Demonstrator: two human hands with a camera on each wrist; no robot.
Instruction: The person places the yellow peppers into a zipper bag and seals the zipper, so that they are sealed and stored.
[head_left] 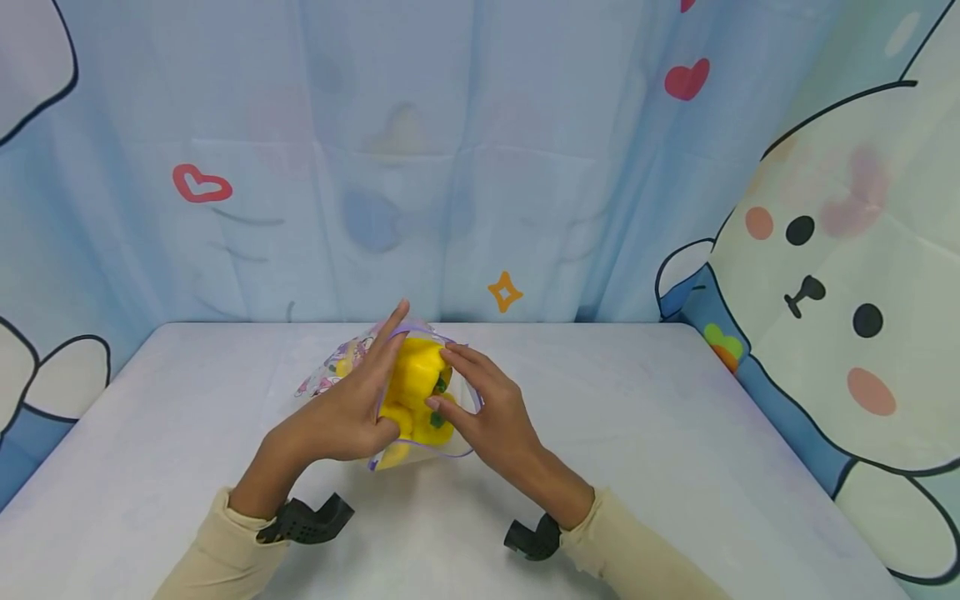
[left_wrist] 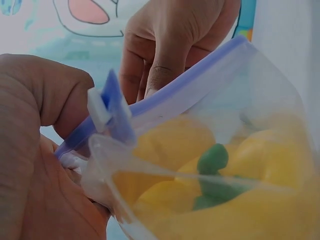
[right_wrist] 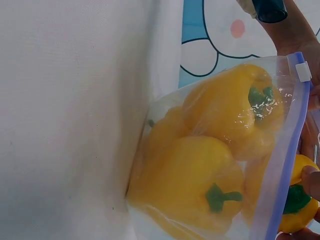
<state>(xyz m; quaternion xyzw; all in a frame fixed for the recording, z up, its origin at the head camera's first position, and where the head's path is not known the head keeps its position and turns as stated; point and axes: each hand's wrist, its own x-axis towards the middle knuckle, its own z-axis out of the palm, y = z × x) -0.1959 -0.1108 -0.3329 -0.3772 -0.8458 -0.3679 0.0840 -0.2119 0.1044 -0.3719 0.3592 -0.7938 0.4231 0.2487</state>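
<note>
A clear slider zip bag [head_left: 465,396] with a purple rim and a coloured print stands on the table, its mouth facing the person. Inside are several yellow bell peppers [right_wrist: 180,170] with green stems. My left hand [head_left: 345,417] holds the bag's mouth at its left side, the thumb bent over the purple rim [left_wrist: 170,90] beside the slider [left_wrist: 107,112] and the other fingers stretched upward. At the mouth, my right hand [head_left: 498,417] grips a yellow bell pepper [right_wrist: 300,200] between thumb and fingers. Part of that pepper is hidden behind the rim in the right wrist view.
The white-covered table [head_left: 637,433] extends around the bag on every side. Behind it hangs a light blue curtain [head_left: 375,167] with cartoon prints. Black wrist-worn devices [head_left: 311,521] sit on both wrists.
</note>
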